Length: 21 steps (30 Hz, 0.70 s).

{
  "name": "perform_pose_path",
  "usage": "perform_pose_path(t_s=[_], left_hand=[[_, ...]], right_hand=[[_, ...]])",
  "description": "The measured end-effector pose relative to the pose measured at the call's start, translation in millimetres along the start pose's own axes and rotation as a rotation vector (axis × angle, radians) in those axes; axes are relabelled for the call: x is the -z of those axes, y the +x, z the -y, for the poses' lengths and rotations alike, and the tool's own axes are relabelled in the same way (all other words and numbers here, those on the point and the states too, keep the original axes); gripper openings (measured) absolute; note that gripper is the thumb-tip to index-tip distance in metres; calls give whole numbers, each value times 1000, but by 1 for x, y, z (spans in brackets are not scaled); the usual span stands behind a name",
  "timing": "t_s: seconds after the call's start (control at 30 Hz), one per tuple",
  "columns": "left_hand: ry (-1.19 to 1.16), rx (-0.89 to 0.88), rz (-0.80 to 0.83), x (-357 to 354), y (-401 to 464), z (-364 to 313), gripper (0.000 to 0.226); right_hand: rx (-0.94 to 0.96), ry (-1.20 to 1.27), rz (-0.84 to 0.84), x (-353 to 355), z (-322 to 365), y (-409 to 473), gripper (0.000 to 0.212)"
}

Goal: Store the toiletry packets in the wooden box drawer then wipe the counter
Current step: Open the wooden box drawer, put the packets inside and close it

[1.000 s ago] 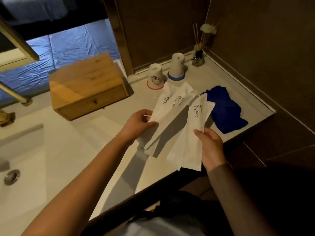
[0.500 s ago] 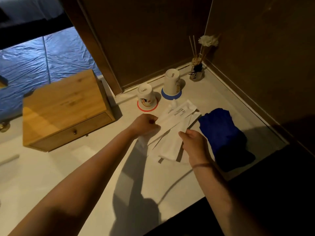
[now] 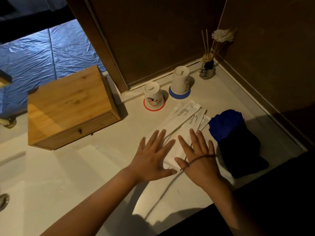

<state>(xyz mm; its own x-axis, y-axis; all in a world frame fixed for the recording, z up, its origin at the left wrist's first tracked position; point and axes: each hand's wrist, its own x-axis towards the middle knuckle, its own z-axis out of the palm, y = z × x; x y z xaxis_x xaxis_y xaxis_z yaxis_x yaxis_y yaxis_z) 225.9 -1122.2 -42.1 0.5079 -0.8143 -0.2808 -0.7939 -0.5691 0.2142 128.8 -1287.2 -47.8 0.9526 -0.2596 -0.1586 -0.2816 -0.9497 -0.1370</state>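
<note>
Several white toiletry packets (image 3: 183,119) printed "BRUSHING TEETH" lie fanned out flat on the pale counter (image 3: 95,167). My left hand (image 3: 153,154) and my right hand (image 3: 198,157) rest side by side over their near ends, palms down, fingers spread, holding nothing. A hair tie loops around my right hand. The wooden box (image 3: 68,106) stands to the left, and its drawer (image 3: 80,132) with a small knob is closed. A dark blue cloth (image 3: 235,138) lies bunched just right of the packets.
Two upturned white cups (image 3: 152,95) (image 3: 181,80) sit on red and blue coasters behind the packets. A reed diffuser (image 3: 208,68) stands in the back corner. Dark walls close the back and right. A sink basin (image 3: 6,198) lies at far left.
The packets were held up in both hands, then lowered onto the counter. Both hands have let go and now lie flat and spread over them.
</note>
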Motion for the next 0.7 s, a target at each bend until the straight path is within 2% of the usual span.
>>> perform_pose_path(t_s=[0.2, 0.43, 0.6, 0.63, 0.7], left_hand=[[38, -51, -40, -11, 19, 16, 89], [50, -102, 23, 11, 49, 35, 88], [-9, -136, -35, 29, 31, 42, 80], [-36, -136, -73, 35, 22, 46, 77], [-67, -136, -201, 51, -1, 60, 69]], right_hand=[[-58, -10, -2, -14, 2, 15, 72], [-189, 13, -19, -14, 13, 45, 76], [-234, -93, 18, -1, 20, 42, 77], [-246, -87, -21, 5, 26, 40, 75], [-202, 43, -203, 16, 46, 38, 62]])
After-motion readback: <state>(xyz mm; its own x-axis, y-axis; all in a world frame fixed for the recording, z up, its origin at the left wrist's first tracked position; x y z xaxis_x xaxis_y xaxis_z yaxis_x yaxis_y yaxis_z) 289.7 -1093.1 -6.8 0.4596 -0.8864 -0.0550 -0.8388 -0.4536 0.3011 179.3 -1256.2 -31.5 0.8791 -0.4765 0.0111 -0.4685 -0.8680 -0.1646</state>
